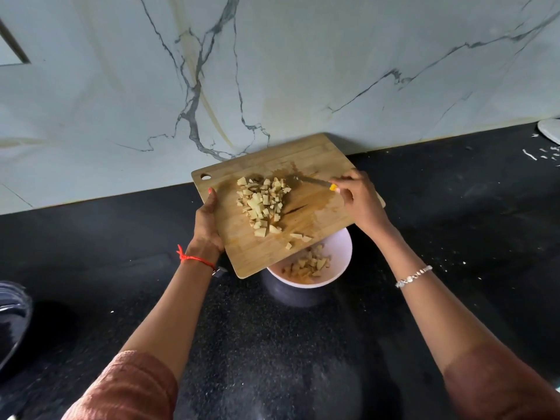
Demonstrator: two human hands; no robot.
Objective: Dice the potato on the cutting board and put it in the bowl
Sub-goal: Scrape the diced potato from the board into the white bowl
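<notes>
Diced potato [263, 204]: a heap at the middle of the cutting board [321, 163], with a few loose cubes near its lower edge.
Cutting board: wooden, held tilted, its lower edge over the bowl [345, 253].
Bowl: white, on the black counter [454, 207], under the board's lower edge, with potato pieces [309, 263] inside.
Our left hand [207, 222]: at the board's left edge, fingers curled under it, thumb on top.
Our right hand [359, 198]: over the board's right side, fingers pinching the yellow handle of a knife [312, 180], whose blade lies on the board's upper part.
Marble wall [272, 71]: behind the board's far edge.
</notes>
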